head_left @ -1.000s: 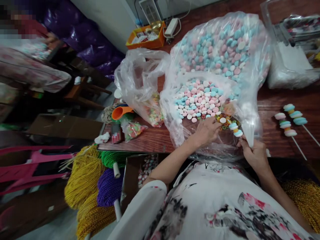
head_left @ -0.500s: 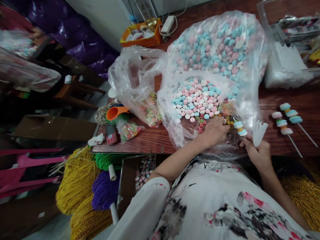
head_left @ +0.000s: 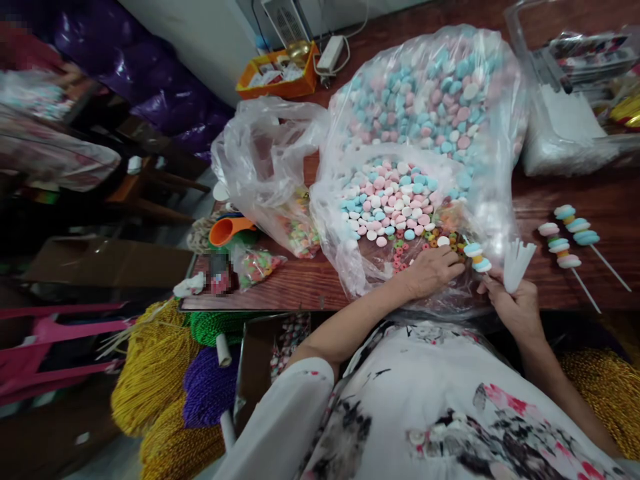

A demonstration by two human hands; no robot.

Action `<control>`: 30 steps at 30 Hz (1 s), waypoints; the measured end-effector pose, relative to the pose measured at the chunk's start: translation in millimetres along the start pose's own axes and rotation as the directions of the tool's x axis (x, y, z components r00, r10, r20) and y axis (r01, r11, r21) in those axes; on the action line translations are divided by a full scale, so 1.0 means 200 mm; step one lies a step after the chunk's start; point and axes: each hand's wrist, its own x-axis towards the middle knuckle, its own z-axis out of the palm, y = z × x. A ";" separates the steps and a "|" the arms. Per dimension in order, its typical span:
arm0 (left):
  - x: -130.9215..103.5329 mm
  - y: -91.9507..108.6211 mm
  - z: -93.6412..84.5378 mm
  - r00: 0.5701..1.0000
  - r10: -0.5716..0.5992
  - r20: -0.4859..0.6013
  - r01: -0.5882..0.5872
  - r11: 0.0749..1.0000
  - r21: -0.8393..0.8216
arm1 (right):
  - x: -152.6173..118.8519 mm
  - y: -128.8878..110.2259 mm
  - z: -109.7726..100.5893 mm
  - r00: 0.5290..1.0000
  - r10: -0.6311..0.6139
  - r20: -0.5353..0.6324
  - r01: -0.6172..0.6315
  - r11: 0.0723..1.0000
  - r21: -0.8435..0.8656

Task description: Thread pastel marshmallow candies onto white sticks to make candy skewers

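My right hand (head_left: 520, 310) is closed around a thin stick threaded with blue and white discs (head_left: 477, 259) and a yellow-orange ring. A fanned bundle of flat white strips (head_left: 517, 263) also stands up from that hand. My left hand (head_left: 434, 272) is at the bag's mouth, fingers curled together beside small brown and yellow rings (head_left: 453, 240); whatever is between its fingertips is hidden. A white disc lies just above these fingers. Before both hands, a big clear plastic bag (head_left: 420, 87) holds many pink, blue and white discs (head_left: 395, 200). Red rings (head_left: 400, 257) lie left of my left hand.
Two finished-looking disc sticks (head_left: 560, 247) lie on the wooden table (head_left: 590, 187) at right. A clear bin (head_left: 565, 150) stands behind them. Leftward are another plastic bag (head_left: 270, 147), an orange scoop (head_left: 230, 230) and an orange tray (head_left: 277, 87). Yellow cord (head_left: 150, 373) hangs below.
My left hand has shifted slightly right and down, nearer the stick, and a white disc now shows above its fingers. My right hand keeps hold of the stick and strips. The view has moved slightly.
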 end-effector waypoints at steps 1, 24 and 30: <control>0.02 -0.01 -0.02 0.999 0.002 0.034 -0.002 1.000 0.002 | 0.00 0.01 0.00 1.000 0.004 0.006 -0.004 1.000 0.006; -0.15 0.00 -0.09 0.639 -0.763 -0.099 -0.017 0.114 -0.993 | -0.08 -0.12 0.03 0.961 -0.274 0.021 0.275 0.960 -0.055; -0.25 0.04 -0.20 0.560 -0.828 -0.008 -0.236 -0.151 -0.960 | -0.07 -0.22 0.13 0.936 -0.332 0.118 0.341 0.938 -0.063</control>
